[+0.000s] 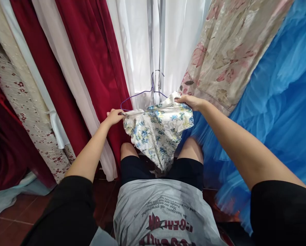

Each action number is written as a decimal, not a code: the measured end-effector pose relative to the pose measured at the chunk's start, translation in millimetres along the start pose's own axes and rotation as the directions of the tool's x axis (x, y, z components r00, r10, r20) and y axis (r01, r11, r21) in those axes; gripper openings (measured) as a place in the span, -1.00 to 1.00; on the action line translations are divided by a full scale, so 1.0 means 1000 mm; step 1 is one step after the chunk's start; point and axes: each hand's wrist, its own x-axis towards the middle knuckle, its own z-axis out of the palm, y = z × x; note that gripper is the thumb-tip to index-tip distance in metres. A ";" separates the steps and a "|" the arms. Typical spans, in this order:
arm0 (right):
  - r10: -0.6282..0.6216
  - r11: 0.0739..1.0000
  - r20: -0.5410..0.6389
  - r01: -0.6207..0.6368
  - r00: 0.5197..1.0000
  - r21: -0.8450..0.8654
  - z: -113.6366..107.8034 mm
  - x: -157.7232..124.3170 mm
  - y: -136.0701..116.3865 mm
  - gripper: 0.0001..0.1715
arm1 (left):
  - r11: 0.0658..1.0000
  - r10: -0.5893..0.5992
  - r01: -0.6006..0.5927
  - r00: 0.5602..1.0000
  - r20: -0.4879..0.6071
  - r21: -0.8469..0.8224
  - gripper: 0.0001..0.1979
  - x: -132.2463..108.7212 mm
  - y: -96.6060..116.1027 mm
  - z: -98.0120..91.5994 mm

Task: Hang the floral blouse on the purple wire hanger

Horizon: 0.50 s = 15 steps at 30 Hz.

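Note:
A white garment with a blue and yellow floral print (160, 133) hangs in front of my knees, its lower end narrowing to a point. My left hand (115, 117) pinches its upper left edge. On the other side, my right hand (188, 100) grips the upper right edge, where a white lining or strap folds over. A thin purple hanger (136, 96) rises behind the garment's top, its hook uppermost. Whether the hanger's right arm sits inside the garment is hidden by the fabric.
Long dresses hang around me: deep red fabric (91, 51) and pale lengths on the left, white cloth (178, 41) ahead, a pink-flowered dress (224, 58) and blue tulle (283, 112) on the right. Dark red floor tiles (19, 208) show below.

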 end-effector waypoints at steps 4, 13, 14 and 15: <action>-0.013 0.999 -0.002 0.013 1.000 0.033 0.007 -0.004 0.002 -0.96 | 0.998 -0.047 0.049 0.996 -0.070 0.037 -0.92 0.031 0.007 -0.007; -0.040 0.997 0.097 0.034 0.994 0.068 0.018 -0.002 0.010 -0.86 | 0.984 0.075 -0.020 0.947 -0.312 0.176 -0.64 0.023 0.001 -0.021; -0.030 0.998 0.103 0.023 0.994 0.065 0.019 -0.002 0.009 -0.87 | 0.981 0.072 -0.009 0.944 -0.323 0.192 -0.62 0.023 0.000 -0.023; -0.016 0.998 0.115 0.008 0.993 0.063 0.020 -0.002 0.009 -0.88 | 0.979 0.066 0.005 0.941 -0.333 0.206 -0.61 0.023 -0.001 -0.024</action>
